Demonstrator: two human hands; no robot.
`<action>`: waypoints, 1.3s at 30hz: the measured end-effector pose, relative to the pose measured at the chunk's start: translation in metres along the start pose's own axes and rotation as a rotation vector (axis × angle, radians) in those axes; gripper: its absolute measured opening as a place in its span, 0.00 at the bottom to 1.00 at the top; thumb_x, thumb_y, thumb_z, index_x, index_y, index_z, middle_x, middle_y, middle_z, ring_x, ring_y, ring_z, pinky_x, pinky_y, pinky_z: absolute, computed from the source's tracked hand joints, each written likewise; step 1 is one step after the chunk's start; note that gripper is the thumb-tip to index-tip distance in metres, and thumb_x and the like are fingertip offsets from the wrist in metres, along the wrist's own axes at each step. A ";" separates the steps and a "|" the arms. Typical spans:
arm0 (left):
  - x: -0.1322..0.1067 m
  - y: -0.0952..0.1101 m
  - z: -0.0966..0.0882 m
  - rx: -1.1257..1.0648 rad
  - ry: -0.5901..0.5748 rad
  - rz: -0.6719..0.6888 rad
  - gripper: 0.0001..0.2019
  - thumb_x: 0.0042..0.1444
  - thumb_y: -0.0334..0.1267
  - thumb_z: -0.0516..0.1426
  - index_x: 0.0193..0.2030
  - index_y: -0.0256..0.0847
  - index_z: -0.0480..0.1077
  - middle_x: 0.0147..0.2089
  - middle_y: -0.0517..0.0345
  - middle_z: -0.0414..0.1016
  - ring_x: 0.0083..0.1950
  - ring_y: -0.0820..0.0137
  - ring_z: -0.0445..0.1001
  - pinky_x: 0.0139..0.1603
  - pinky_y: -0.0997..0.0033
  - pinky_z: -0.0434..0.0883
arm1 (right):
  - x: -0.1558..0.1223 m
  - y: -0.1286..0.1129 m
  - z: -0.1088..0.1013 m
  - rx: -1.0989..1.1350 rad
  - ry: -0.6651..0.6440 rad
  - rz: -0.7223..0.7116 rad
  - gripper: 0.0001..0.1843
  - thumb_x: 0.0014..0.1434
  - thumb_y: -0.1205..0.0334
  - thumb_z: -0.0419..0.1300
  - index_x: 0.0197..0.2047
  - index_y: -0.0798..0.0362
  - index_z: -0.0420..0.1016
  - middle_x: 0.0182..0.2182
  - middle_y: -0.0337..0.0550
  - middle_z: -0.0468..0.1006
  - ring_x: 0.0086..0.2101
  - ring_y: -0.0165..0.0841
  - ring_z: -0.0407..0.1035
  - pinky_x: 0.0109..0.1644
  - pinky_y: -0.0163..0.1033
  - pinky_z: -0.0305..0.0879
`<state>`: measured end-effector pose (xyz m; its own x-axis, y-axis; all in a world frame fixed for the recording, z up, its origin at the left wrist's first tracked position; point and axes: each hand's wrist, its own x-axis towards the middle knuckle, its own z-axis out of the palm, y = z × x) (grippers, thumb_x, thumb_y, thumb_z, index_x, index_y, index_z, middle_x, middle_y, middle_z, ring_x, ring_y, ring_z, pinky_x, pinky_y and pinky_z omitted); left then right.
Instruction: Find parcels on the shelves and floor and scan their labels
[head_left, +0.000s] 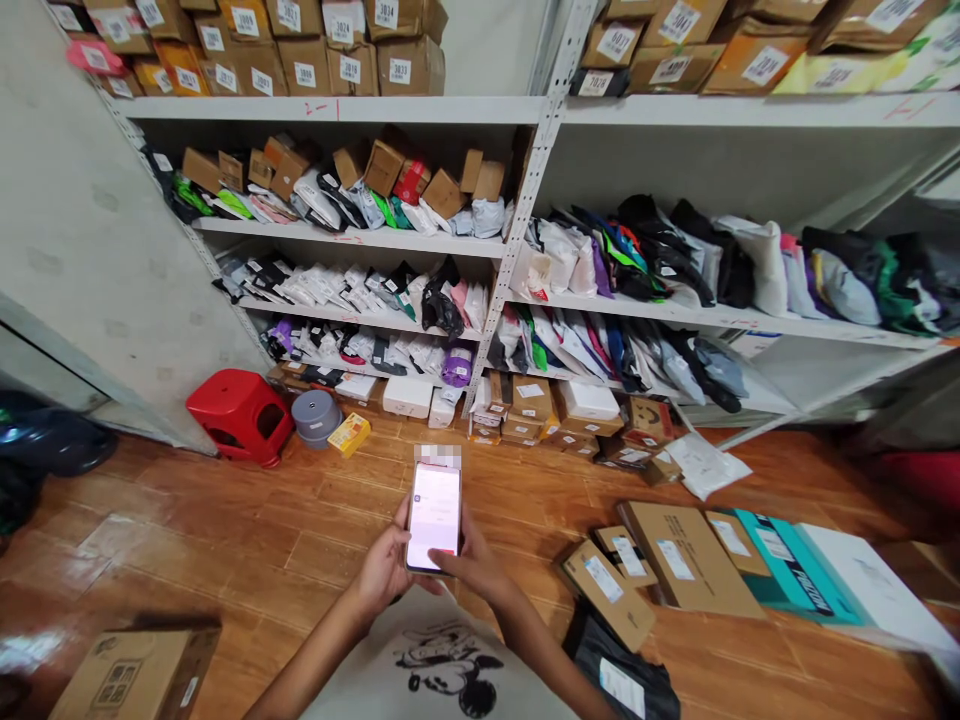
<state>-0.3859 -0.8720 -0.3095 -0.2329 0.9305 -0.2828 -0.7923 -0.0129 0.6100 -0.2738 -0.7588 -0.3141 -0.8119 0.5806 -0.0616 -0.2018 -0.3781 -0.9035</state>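
The phone is held in front of your shirt, near the middle of the scene, its lit screen facing up toward you. Your left hand is curled closed around the left edge, with the thumb along that side. Your right hand is closed about the right edge, its thumb across the lower screen beside a red patch; how the fingers lie behind the phone you cannot tell.

Near you on the left, a large carton stands on the wooden floor. Near on the right lies a black bag with a white label. Just beyond it, a row of labelled packages runs rightward: a wide brown box, a teal box and a white box.

Farther off to the left stand a red stool, a round grey stool and a yellow box. At the far side, a white shelf rack carries bagged parcels on its middle levels, with number-labelled cardboard boxes above.
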 end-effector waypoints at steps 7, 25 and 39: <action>0.002 0.008 0.000 0.074 0.058 0.032 0.52 0.46 0.56 0.64 0.74 0.53 0.42 0.69 0.44 0.59 0.49 0.48 0.77 0.27 0.56 0.79 | 0.008 0.010 0.012 0.078 0.115 -0.004 0.26 0.54 0.48 0.69 0.54 0.49 0.74 0.50 0.45 0.81 0.49 0.45 0.74 0.52 0.48 0.69; -0.009 0.059 -0.025 1.463 -0.049 0.564 0.23 0.67 0.42 0.51 0.68 0.57 0.59 0.71 0.52 0.58 0.72 0.61 0.56 0.70 0.52 0.59 | 0.068 0.020 0.070 0.546 -0.113 0.010 0.33 0.56 0.30 0.53 0.48 0.48 0.78 0.36 0.48 0.83 0.40 0.43 0.76 0.51 0.48 0.68; 0.085 0.114 -0.058 0.697 0.247 0.178 0.35 0.59 0.63 0.52 0.66 0.43 0.65 0.65 0.44 0.66 0.55 0.53 0.75 0.46 0.54 0.80 | 0.172 0.010 0.064 0.462 0.136 0.001 0.34 0.46 0.30 0.64 0.41 0.53 0.82 0.35 0.49 0.85 0.40 0.48 0.77 0.52 0.50 0.70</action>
<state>-0.5287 -0.8155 -0.3073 -0.5088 0.8256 -0.2439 -0.2106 0.1553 0.9652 -0.4508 -0.7088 -0.3062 -0.7396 0.6573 -0.1448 -0.4486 -0.6417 -0.6221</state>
